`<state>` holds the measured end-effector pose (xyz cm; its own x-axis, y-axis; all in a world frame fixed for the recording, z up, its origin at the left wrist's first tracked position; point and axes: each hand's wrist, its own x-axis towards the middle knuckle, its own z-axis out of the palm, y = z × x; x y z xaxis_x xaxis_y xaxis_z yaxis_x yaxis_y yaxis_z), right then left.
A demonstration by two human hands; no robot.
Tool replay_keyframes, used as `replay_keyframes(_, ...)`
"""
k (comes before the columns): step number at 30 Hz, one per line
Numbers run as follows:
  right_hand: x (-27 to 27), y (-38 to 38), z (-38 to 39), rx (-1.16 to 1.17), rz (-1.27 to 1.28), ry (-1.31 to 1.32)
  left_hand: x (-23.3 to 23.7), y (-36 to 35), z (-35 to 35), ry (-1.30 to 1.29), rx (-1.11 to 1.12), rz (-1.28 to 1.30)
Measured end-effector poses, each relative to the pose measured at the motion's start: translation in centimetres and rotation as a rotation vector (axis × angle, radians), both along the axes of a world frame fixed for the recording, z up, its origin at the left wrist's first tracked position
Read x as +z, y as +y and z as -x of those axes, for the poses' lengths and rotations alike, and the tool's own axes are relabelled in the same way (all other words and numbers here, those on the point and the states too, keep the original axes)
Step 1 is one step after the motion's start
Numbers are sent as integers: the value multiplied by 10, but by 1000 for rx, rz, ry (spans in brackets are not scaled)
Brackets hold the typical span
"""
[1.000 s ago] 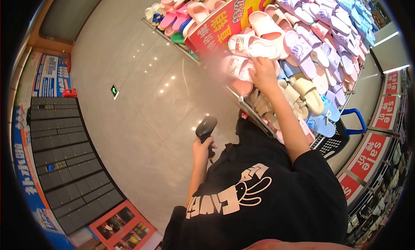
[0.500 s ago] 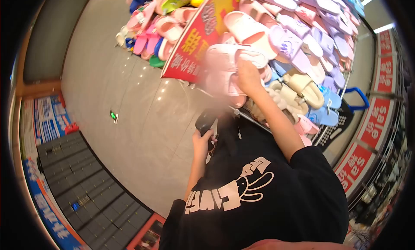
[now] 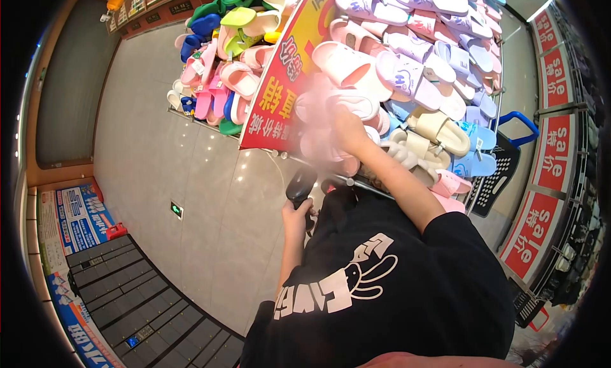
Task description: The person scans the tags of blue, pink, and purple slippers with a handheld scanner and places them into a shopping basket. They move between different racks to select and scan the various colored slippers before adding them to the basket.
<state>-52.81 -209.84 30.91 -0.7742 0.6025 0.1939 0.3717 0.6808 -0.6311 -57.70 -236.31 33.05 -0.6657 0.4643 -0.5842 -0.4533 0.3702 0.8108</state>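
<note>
My left hand [image 3: 298, 216] is closed around a black object with a rounded upper end [image 3: 300, 182], held low beside my trousers; I cannot tell its kind. At the near edge of a heaped display, my right hand [image 3: 349, 129] grips pale pink slippers [image 3: 359, 102]. A hazy smear in the view hides most of its fingers. Close by on the heap lie beige slippers [image 3: 440, 131], lilac slippers [image 3: 407, 76] and another pink slipper [image 3: 342, 62]. A red and yellow sign [image 3: 270, 110] stands just left of my right hand.
Beyond the sign, another heap holds colourful slippers [image 3: 238, 81]. Grey lockers [image 3: 143, 291] run along the lower left. A black basket with a blue handle [image 3: 496, 170] stands at the display's right. Red sale signs [image 3: 551, 164] line a shelf farther right.
The view has shifted, so the heap, sign and floor appear lower. My right hand appears slightly lower and farther left, still at the pale pink slippers. My left hand keeps the black object.
</note>
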Motion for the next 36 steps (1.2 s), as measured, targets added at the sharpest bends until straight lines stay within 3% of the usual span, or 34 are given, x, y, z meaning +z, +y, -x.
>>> replay_keyframes(4, 12, 0, -1, 26, -172, -51, 1, -3, 1, 23, 28, -17)
replay_keyframes(7, -21, 6, -1, 15, -101, 116, -3, -6, 3, 22, 31, -30)
replay_keyframes(12, -1, 14, -35, -61, -63, 158, -4, -12, 0, 39, 81, -12)
replay_keyframes(14, 25, 17, -55, -162, 244, 155, -7, -13, -1, 33, 87, 1)
replay_keyframes(15, 47, 17, -65, -239, 395, 24, -8, -14, 0, 30, 94, 20)
replay_keyframes(16, 46, 19, -70, -259, 401, 20, -9, -13, 0, 23, 75, 26)
replay_keyframes(18, 56, 23, -83, -292, 964, 455, -2, -6, -4, 18, 74, 27)
replay_keyframes(20, 96, 22, -101, -283, 1431, 646, 6, -1, -5, -20, 1, 124)
replay_keyframes(22, 149, 9, -110, 11, 47, 707, -3, 0, -4, 37, -31, 74)
replay_keyframes(26, 142, 5, -146, -57, 13, 680, 3, 7, -4, 71, -104, 103)
replay_keyframes(27, 135, -37, -238, -68, 9, 671, 4, 7, -4, 75, -113, 104)
replay_keyframes(36, 116, -45, -231, -91, 24, 561, 6, 5, -5, 98, -113, 97)
